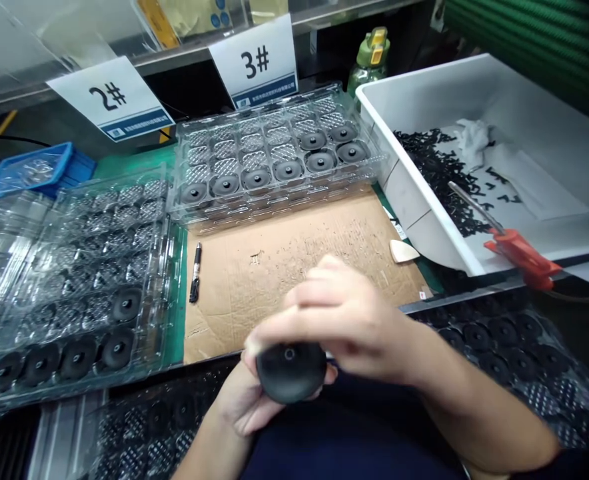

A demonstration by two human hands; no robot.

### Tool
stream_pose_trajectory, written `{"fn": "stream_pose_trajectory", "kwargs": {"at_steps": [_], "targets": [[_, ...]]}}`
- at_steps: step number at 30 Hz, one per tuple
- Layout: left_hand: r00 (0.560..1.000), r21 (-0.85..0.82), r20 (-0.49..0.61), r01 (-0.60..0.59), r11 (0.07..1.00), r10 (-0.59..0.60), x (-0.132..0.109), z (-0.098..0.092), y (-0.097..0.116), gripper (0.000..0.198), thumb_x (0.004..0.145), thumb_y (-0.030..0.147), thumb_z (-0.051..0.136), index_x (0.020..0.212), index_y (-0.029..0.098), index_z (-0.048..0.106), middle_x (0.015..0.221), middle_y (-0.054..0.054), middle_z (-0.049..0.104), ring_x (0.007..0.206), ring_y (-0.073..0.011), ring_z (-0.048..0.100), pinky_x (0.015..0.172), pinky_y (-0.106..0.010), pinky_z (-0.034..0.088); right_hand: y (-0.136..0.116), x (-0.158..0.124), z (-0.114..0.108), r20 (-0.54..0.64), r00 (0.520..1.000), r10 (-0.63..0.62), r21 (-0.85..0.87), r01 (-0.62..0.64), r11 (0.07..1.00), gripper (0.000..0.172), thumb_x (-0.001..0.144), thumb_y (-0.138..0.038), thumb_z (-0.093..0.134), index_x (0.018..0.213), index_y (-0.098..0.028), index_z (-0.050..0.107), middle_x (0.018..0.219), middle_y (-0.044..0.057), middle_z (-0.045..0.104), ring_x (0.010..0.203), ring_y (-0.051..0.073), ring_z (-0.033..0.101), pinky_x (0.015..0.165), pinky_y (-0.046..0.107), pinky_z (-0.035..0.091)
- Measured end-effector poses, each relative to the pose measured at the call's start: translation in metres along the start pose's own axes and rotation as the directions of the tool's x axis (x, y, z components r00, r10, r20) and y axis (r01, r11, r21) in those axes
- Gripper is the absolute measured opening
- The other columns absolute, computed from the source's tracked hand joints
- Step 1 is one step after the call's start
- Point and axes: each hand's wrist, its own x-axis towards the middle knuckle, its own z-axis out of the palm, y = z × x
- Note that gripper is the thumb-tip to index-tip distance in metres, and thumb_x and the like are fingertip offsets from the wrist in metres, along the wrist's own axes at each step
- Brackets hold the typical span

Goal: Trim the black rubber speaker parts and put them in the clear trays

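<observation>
Item: black disc (pixel 290 373), round, with a small centre hole turned toward the camera; its flat face stands nearly upright, so its axis runs from the body out toward the bench

Position: low centre of the view, close to the body, over the near edge of the cardboard sheet (pixel 294 267)

Left hand (pixel 247 403): below and left of the disc, palm up, cupping its lower rim in contact

Right hand (pixel 347 323): above and right, fingers draped across the top rim; blurred, so it seems to pinch the edge, though the exact grip is unclear

Hands: brought together, both closed on the one disc, neither nearer than the other

Surroundings:
- rear clear tray (pixel 224 147), beyond the cardboard, right-hand cells filled with like discs
- left clear tray (pixel 139 200), discs along its near rows
- white bin (pixel 404 193) to the right, holding small black pieces
- red-handled tool (pixel 519 253) lying over the bin's near rim
- marker pen (pixel 195 272) beside the cardboard's left edge, well apart from the hands
</observation>
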Motion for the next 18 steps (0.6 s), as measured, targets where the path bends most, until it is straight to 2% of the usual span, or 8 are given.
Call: {"fn": "stream_pose_trajectory", "kwargs": {"at_steps": [2, 4, 7, 9, 12, 15, 18], "targets": [[0.984, -0.087, 0.143, 0.119, 0.989, -0.106, 0.002, -0.003, 0.006, 0.042, 0.056, 0.041, 0.079, 0.088, 0.017, 0.071, 0.081, -0.007, 0.072, 0.067, -0.0222, 0.069, 0.052, -0.021, 0.056, 0.014, -0.011, -0.004, -0.075, 0.973, 0.218, -0.060, -0.223, 0.973, 0.025, 0.091, -0.020, 0.046, 0.109, -0.026, 0.061, 0.089, -0.002, 0.065, 0.081, 0.011, 0.055, 0.074, 0.028, 0.036], [0.955, -0.183, 0.265, 0.183, 0.966, -0.130, 0.003, -0.007, 0.010, 0.044, 0.057, 0.040, 0.079, 0.097, 0.023, 0.069, 0.091, -0.006, 0.072, 0.075, -0.0213, 0.069, 0.058, -0.022, 0.057, 0.030, -0.029, 0.003, -0.127, 0.898, 0.421, -0.025, -0.427, 0.904, 0.026, 0.089, -0.019, 0.050, 0.111, -0.028, 0.059, 0.094, -0.002, 0.065, 0.077, 0.010, 0.056, 0.070, 0.025, 0.040], [0.942, -0.234, 0.316, 0.194, 0.953, -0.114, 0.003, -0.011, 0.010, 0.041, 0.061, 0.037, 0.078, 0.099, 0.024, 0.068, 0.098, -0.006, 0.071, 0.084, -0.0206, 0.068, 0.066, -0.022, 0.057, 0.055, -0.059, 0.033, -0.053, 0.808, 0.587, -0.016, -0.588, 0.809, 0.029, 0.088, -0.022, 0.049, 0.115, -0.029, 0.057, 0.101, 0.000, 0.064, 0.078, 0.012, 0.059, 0.068, 0.024, 0.048], [0.941, -0.234, 0.326, 0.174, 0.957, -0.092, 0.002, -0.013, 0.009, 0.043, 0.061, 0.037, 0.078, 0.101, 0.023, 0.067, 0.100, -0.006, 0.070, 0.087, -0.0214, 0.067, 0.068, -0.023, 0.057, 0.067, -0.077, 0.056, -0.083, 0.773, 0.629, -0.084, -0.634, 0.769, 0.033, 0.088, -0.020, 0.046, 0.119, -0.025, 0.056, 0.110, 0.006, 0.059, 0.093, 0.018, 0.058, 0.079, 0.033, 0.049], [0.949, -0.229, 0.309, 0.142, 0.963, -0.066, 0.002, -0.016, 0.008, 0.047, 0.062, 0.035, 0.077, 0.105, 0.023, 0.065, 0.103, -0.006, 0.069, 0.090, -0.0231, 0.067, 0.070, -0.025, 0.057, 0.071, -0.093, 0.080, -0.192, 0.733, 0.653, -0.139, -0.679, 0.721, 0.037, 0.088, -0.022, 0.043, 0.125, -0.019, 0.051, 0.123, 0.014, 0.048, 0.110, 0.027, 0.050, 0.090, 0.047, 0.044], [0.969, -0.228, 0.239, 0.122, 0.966, -0.066, 0.002, -0.019, 0.009, 0.043, 0.063, 0.030, 0.078, 0.104, 0.024, 0.066, 0.103, -0.005, 0.070, 0.090, -0.0234, 0.067, 0.071, -0.025, 0.057, 0.070, -0.097, 0.091, -0.215, 0.723, 0.656, -0.155, -0.689, 0.708, 0.038, 0.085, -0.027, 0.049, 0.122, -0.019, 0.053, 0.122, 0.014, 0.049, 0.112, 0.030, 0.049, 0.091, 0.050, 0.043], [0.973, -0.225, 0.227, 0.105, 0.969, -0.053, 0.003, -0.021, 0.009, 0.045, 0.063, 0.028, 0.078, 0.105, 0.024, 0.064, 0.105, -0.005, 0.069, 0.093, -0.0241, 0.066, 0.073, -0.026, 0.056, 0.080, -0.092, 0.092, -0.227, 0.719, 0.657, -0.145, -0.692, 0.707, 0.035, 0.084, -0.022, 0.048, 0.118, -0.018, 0.057, 0.123, 0.015, 0.049, 0.111, 0.031, 0.050, 0.090, 0.051, 0.044]]}}
